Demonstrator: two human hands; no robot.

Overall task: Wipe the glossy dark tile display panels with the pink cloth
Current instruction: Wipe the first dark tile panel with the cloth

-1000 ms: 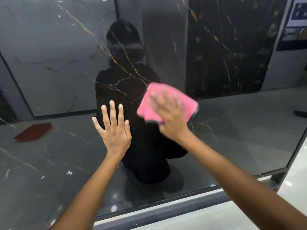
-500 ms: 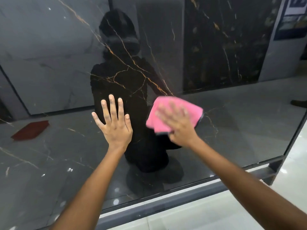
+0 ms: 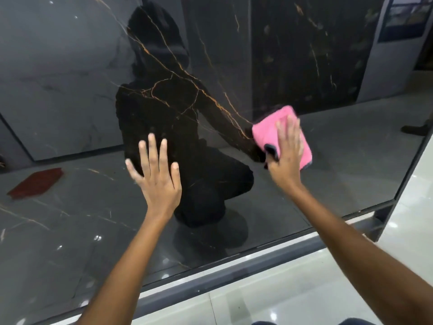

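A glossy dark tile panel (image 3: pixel 70 219) with thin orange veins fills most of the view and mirrors a crouching dark figure. My left hand (image 3: pixel 157 177) lies flat on the panel with fingers spread and straight. A folded pink cloth (image 3: pixel 269 130) with a dark edge lies against the panel to the right. My right hand (image 3: pixel 287 151) presses the cloth flat with straight fingers and covers its lower right part.
A dark metal frame (image 3: pixel 234 270) runs along the panel's lower edge, with a frame post (image 3: pixel 386 219) at the right. Pale glossy floor tiles (image 3: pixel 293 299) lie below. The panel's reflection shows a red shape (image 3: pixel 35 182) at left.
My right hand has slid the pink cloth to the right and slightly down across the panel. My left hand has stayed flat on the panel.
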